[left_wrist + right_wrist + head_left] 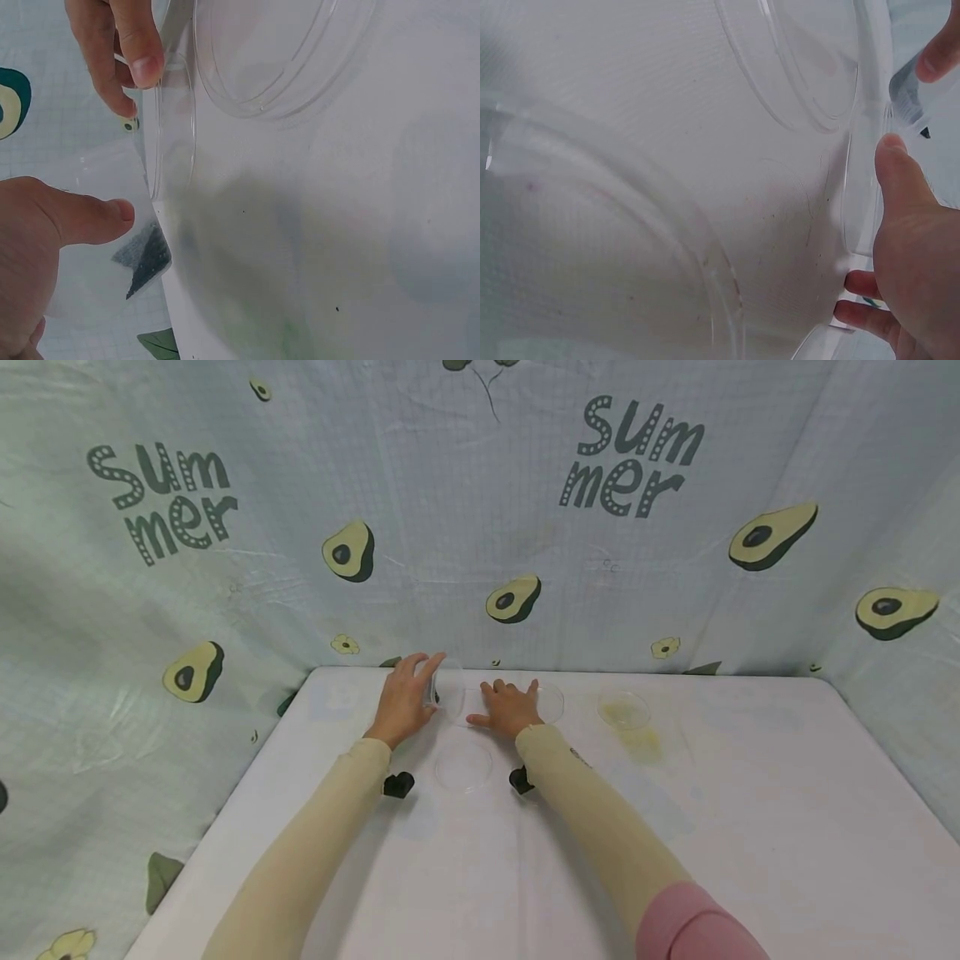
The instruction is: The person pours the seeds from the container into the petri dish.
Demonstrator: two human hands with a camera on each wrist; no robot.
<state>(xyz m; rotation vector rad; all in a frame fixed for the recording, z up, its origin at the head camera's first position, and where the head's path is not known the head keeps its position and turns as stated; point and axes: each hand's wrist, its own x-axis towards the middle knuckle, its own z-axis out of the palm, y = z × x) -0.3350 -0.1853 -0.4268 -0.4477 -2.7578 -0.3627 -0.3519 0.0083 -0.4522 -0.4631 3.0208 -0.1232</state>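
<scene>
In the head view my left hand (402,699) holds a clear round plastic dish (451,689) tilted up on its side at the table's far edge. A dark grey patch (144,256) shows on or through this dish in the left wrist view. My right hand (510,706) is beside it, fingers spread. Its thumb (892,154) touches a second clear dish (861,195) lying at the far edge. Another clear dish (463,768) lies flat between the forearms. One more (552,703) sits just right of my right hand, partly hidden by it.
Farther right, a clear dish (624,711) lies by a yellow stain (641,745) on the white table (750,810). A curtain (420,485) with avocado prints hangs behind the far edge and along both sides. Black devices (398,785) sit at my wrists.
</scene>
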